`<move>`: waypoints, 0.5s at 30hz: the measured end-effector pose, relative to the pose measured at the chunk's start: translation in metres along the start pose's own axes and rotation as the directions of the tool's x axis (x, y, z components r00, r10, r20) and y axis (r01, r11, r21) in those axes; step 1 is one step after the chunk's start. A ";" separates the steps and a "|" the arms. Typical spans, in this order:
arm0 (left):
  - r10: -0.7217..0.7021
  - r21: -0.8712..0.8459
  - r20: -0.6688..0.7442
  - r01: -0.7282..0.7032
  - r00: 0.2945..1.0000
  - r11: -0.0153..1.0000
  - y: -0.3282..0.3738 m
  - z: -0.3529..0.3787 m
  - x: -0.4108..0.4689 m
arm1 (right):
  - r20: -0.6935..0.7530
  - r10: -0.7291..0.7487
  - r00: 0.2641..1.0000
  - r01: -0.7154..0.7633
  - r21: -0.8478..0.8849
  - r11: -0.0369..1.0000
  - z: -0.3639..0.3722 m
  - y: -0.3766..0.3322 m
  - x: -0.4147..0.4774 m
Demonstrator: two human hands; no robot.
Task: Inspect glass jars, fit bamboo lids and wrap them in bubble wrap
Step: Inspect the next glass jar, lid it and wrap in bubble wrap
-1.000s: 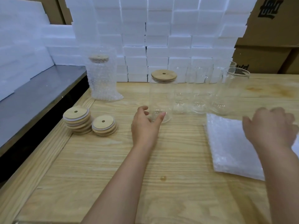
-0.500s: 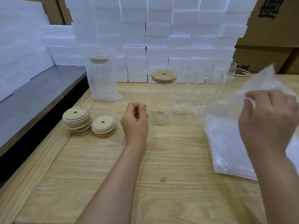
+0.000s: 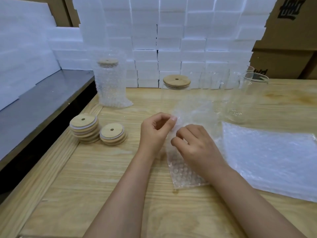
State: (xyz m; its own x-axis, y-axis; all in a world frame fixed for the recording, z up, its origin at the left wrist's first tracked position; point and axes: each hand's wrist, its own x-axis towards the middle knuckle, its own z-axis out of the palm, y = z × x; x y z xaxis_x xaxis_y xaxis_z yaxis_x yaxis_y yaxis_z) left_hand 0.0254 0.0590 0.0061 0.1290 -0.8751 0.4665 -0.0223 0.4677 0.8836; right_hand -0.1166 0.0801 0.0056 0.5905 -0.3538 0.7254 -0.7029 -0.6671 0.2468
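One head-worn wide-angle view from the near edge of the worktop (image 3: 103, 186), looking forward and down along it. It faces the white foam blocks (image 3: 171, 40) at the worktop's far edge. Close in: left hand (image 3: 154, 133) and right hand (image 3: 195, 146) sit mid-worktop, frame centre.

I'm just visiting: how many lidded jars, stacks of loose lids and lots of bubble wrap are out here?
Lidded jars: 2, wrapped jar, bare jar
Lid stacks: 2, taller stack, shorter stack
Bubble wrap: 2, held sheet, flat pile
Total: 6
Unlidded jars: too clear to count
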 end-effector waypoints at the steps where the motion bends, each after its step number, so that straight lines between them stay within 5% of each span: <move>1: -0.002 0.012 -0.003 0.002 1.000 1.000 0.000 0.000 0.000 | 0.018 0.009 1.000 -0.010 0.035 0.999 0.000 0.000 -0.001; 6: -0.020 -0.013 -0.004 0.020 1.000 1.000 0.001 0.000 0.000 | -0.129 0.334 0.934 -0.277 0.329 0.903 -0.008 0.001 -0.002; 9: -0.026 0.013 0.017 0.026 1.000 1.000 0.002 0.001 -0.001 | -0.183 0.439 0.880 -0.410 0.178 0.895 -0.009 0.010 -0.003; 15: -0.028 0.134 -0.025 0.031 0.999 0.991 -0.001 0.001 -0.004 | -0.145 0.351 0.925 -0.358 -0.024 0.933 -0.007 0.013 -0.007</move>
State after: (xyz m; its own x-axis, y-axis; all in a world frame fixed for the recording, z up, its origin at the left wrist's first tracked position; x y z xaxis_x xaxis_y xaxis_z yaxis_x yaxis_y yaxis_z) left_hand 0.0238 0.0623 0.0033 0.1547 -0.8844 0.4402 -0.1504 0.4193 0.8953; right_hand -0.1329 0.0784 0.0085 0.2417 -0.4661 0.8511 -0.8772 -0.4799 -0.0137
